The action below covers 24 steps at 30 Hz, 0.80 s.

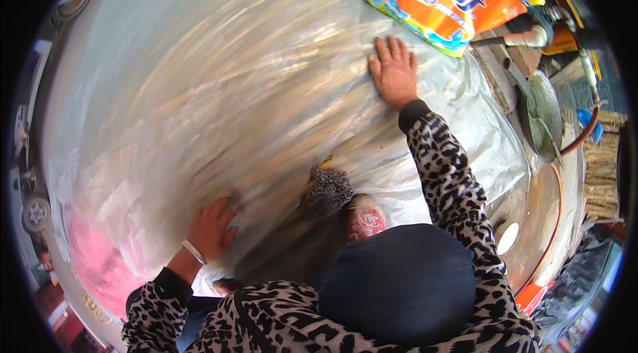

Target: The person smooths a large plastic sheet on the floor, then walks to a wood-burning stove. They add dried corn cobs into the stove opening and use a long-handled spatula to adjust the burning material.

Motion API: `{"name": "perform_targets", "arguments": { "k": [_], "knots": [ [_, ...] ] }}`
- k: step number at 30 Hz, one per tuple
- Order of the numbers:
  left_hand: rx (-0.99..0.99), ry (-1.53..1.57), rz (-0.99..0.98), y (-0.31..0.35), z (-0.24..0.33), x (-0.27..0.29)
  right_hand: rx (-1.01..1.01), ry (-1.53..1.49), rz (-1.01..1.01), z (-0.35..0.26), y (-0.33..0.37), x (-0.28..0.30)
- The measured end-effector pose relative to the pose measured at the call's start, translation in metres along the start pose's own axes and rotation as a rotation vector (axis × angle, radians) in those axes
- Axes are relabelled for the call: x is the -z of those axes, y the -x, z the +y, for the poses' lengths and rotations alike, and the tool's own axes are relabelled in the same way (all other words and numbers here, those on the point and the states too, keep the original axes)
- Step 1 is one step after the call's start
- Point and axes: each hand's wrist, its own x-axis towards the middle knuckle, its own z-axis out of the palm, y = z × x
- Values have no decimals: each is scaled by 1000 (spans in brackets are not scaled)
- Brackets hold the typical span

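A wide sheet of clear plastic (266, 87) covers long pale brown stalk-like pieces that show blurred through it. My right hand (395, 75) lies on the sheet, fingers stretched and apart, just below an orange printed plastic bag (458, 1). Lower left, my left hand (211, 230) rests near the sheet's closer edge with its fingers partly spread; nothing shows in its grasp. A bracelet circles that wrist. Between my hands, a dark grey, rough clump (331, 190) sits by my red patterned shoe (365, 218).
Pink material (103, 260) shows at the sheet's left side. To the right are a metal basin (541, 114), a pipe with a reddish hose (588, 130) and a white round object (507, 238). Vehicle wheels (36, 212) stand along the left rim. My bent knee (399, 283) is in front.
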Motion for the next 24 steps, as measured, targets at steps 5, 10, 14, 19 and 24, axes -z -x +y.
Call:
{"name": "perform_targets", "arguments": {
  "k": [5, 10, 14, 19, 24],
  "knots": [
    [80, -13, 4, 9, -2, -1, 312, -95, 271, -59, -21, 13],
    [199, -93, -134, 28, 0, 0, 494, -88, 59, -112, -8, -7],
    [190, -136, -120, 36, 4, -6, 517, -115, 65, -116, -5, -1],
    [220, -146, 66, 51, 28, -39, 699, -182, -58, -142, 45, 35],
    [10, -101, -37, 61, 65, -101, 911, -186, -291, -173, 88, 23]
  ]
}}
